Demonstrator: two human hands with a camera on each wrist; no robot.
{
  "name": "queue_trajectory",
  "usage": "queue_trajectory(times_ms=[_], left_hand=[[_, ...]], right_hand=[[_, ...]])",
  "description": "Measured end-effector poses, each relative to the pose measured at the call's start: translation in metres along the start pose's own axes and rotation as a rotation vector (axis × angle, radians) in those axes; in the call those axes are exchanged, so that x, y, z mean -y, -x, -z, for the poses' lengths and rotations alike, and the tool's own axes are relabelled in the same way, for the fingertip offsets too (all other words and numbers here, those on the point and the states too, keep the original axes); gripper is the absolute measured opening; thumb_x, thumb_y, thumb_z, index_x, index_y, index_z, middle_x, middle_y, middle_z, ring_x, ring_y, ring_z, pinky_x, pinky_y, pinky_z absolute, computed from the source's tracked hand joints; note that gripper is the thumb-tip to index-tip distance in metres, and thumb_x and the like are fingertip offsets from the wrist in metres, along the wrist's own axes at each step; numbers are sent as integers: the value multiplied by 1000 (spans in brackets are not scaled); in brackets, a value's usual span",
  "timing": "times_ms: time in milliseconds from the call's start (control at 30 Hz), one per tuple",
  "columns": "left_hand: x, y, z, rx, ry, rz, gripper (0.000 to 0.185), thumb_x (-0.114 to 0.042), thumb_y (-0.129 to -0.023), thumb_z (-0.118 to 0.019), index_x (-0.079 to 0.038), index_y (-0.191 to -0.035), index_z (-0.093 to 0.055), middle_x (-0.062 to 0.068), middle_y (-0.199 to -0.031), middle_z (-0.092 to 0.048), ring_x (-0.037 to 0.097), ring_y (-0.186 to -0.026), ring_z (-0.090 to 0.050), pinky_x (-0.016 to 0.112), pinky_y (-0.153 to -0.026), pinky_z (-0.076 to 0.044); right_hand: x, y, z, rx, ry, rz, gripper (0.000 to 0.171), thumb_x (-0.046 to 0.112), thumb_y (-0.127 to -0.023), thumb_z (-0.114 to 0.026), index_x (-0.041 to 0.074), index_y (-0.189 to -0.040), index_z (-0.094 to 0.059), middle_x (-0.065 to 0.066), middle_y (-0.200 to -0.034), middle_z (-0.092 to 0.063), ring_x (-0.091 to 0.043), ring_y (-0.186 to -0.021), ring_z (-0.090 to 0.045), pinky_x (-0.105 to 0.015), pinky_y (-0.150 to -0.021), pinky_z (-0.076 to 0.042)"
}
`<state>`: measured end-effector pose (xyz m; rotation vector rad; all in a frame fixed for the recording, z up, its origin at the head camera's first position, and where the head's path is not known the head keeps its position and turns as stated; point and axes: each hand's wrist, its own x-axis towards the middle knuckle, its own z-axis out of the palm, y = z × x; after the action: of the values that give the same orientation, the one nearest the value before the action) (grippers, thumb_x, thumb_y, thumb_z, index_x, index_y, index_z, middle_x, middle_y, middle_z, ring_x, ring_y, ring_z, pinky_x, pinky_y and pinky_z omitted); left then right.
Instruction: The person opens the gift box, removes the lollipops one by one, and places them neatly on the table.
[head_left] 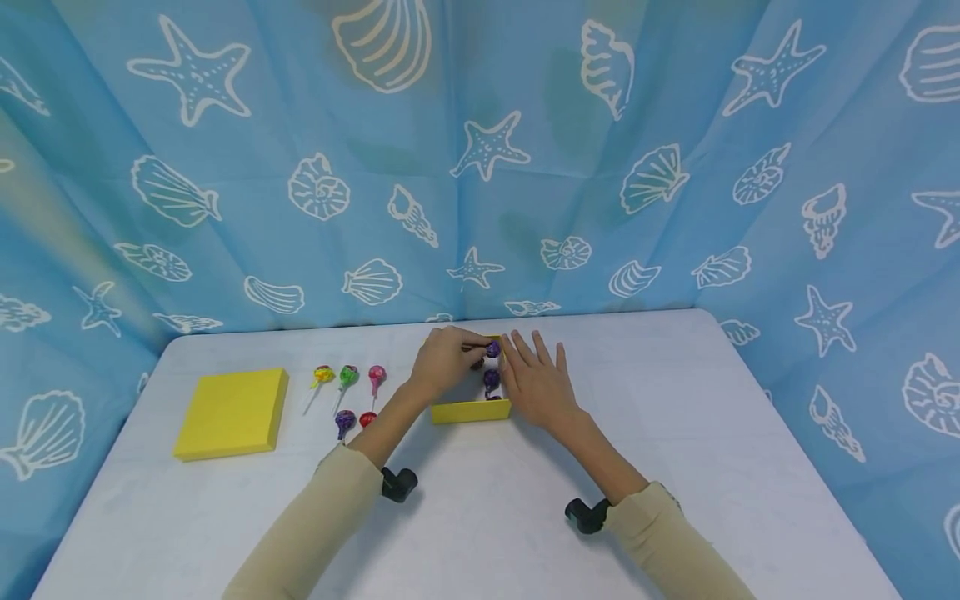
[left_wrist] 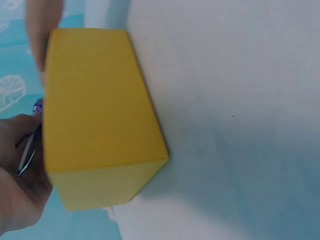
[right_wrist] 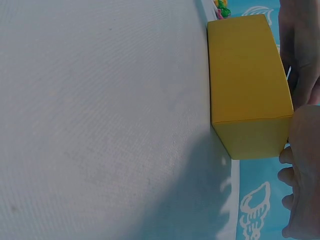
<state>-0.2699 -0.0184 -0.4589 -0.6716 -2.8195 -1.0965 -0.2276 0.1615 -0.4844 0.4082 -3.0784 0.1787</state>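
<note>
Over the yellow open box (head_left: 471,412), my left hand (head_left: 442,362) pinches a purple-wrapped lollipop (head_left: 492,349), its head pointing right. The left wrist view shows the lollipop's pale stick (left_wrist: 27,152) between the fingers of that hand (left_wrist: 20,175). Another purple lollipop (head_left: 491,379) lies inside the box, which my left hand partly hides. My right hand (head_left: 538,385) rests along the box's right side, fingers straight and spread; in the right wrist view this hand (right_wrist: 306,175) lies against the box's corner (right_wrist: 252,135).
A yellow lid (head_left: 232,414) lies at the left of the white table (head_left: 675,400). Between lid and box are several lollipops: yellow (head_left: 323,374), green (head_left: 348,376), pink (head_left: 377,374), purple (head_left: 345,420) and red (head_left: 367,418). A blue seashell curtain (head_left: 480,217) hangs behind.
</note>
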Motion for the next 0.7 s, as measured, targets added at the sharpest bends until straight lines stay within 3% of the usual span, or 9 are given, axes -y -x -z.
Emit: queue_trajectory(times_ms=[167, 300, 500, 700], left_hand=[[5, 11, 16, -94, 207, 30, 19, -10, -94, -70, -6, -112, -76, 7, -108, -74, 18, -96, -71, 27, -76, -57], [12, 24, 33, -157, 273, 52, 20, -9, -94, -70, -5, -112, -76, 9, -109, -74, 23, -100, -71, 33, -78, -58], [29, 52, 60, -225, 272, 80, 22, -10, -94, -70, -4, -115, -75, 11, -105, -74, 24, -95, -72, 26, -69, -56], [52, 88, 80, -268, 246, 179, 23, -10, -94, -70, -3, -116, -75, 14, -102, -74, 24, -71, -66, 18, -51, -41]], right_hand=[[0, 0, -1, 2, 0, -8, 54, 36, -109, -28, 14, -159, -26, -8, -163, -22, -37, -150, -12, -65, -115, -8], [-1, 0, -2, 0, -21, -11, 55, 36, -109, -27, 14, -159, -25, -8, -163, -22, -36, -150, -9, -64, -115, -6], [-2, 0, -4, -11, -28, -3, 55, 36, -109, -26, 14, -159, -25, -8, -163, -22, -37, -150, -11, -65, -115, -7], [-2, -1, -3, -13, -13, 2, 55, 36, -109, -26, 14, -159, -24, -8, -163, -23, -38, -149, -14, -65, -115, -8]])
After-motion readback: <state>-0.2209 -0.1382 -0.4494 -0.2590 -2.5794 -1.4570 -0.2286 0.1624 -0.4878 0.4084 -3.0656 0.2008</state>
